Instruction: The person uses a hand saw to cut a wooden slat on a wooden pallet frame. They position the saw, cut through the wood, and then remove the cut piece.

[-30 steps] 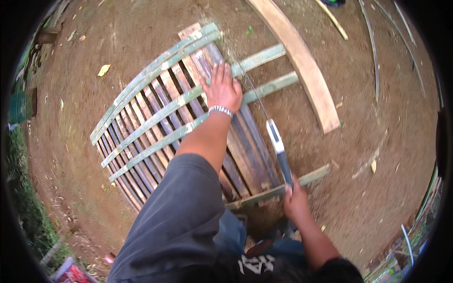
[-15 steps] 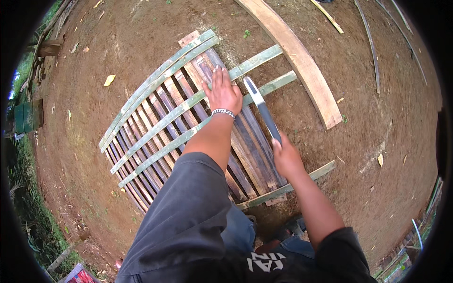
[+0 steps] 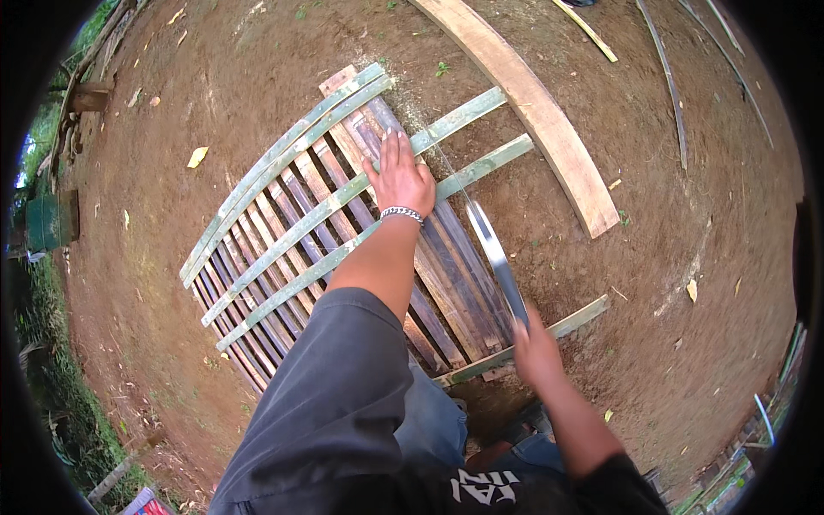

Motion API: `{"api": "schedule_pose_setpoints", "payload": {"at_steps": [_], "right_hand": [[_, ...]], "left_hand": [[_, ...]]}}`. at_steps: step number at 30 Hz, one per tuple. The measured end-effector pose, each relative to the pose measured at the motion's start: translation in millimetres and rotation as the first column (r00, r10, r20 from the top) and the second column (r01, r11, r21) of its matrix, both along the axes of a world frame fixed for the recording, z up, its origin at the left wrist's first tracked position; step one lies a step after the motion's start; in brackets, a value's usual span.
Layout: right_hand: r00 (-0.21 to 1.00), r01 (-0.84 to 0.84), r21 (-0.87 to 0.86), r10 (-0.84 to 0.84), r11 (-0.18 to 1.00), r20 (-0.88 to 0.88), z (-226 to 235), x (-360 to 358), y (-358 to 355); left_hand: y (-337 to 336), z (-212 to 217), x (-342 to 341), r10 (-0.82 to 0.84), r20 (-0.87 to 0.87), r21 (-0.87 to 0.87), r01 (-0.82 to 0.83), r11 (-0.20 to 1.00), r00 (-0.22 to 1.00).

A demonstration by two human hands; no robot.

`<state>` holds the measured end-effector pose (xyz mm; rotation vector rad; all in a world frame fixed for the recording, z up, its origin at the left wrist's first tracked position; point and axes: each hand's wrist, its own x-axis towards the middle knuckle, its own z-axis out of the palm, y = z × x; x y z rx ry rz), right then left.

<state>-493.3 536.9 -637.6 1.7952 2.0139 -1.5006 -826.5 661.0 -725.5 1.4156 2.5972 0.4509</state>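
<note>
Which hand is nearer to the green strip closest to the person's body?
Right: the right hand, gripping the saw, appears over that green strip. The left hand lies flat, farther off, across the two middle strips.

The right hand point(image 3: 538, 348) is blurred, and by it the end of the saw's handle point(image 3: 498, 262) is covered, so the placing of each finger cannot be told. The blade point(image 3: 451, 167) is seen only as a thin faint line; its teeth are too small to be made out. A part of the slatted panel point(image 3: 446, 283) is hidden under the left hand point(image 3: 402, 178), and a larger part under the forearm and the dark sleeve point(image 3: 335, 395). The thick plank point(image 3: 549, 129) is cut off by the upper edge, as is a dark object point(image 3: 581, 3) (its kind cannot be recognised).
</note>
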Motion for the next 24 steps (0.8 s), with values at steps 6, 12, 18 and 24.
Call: {"api": "schedule_pose_setpoints", "payload": {"at_steps": [6, 12, 18, 24], "right_hand": [[0.998, -0.036, -0.098, 0.041, 0.994, 0.044, 10, -45, 48], [0.999, -0.006, 0.033, 0.007, 0.999, -0.034, 25, -7, 8], [0.999, -0.033, -0.039, 0.034, 0.999, 0.024, -6, -63, 65], [0.998, -0.026, 0.024, 0.025, 0.999, 0.052, 30, 48, -27]], "left_hand": [[-11, -4, -9, 0.026, -0.068, -0.003, -0.026, 1.000, 0.997], [-7, -5, -1, 0.024, -0.052, 0.011, -0.024, 1.000, 0.998], [-4, -7, 1, 0.019, -0.076, -0.024, -0.021, 1.000, 0.997], [-6, -4, -1, 0.023, -0.075, -0.013, -0.024, 1.000, 0.997]]}}
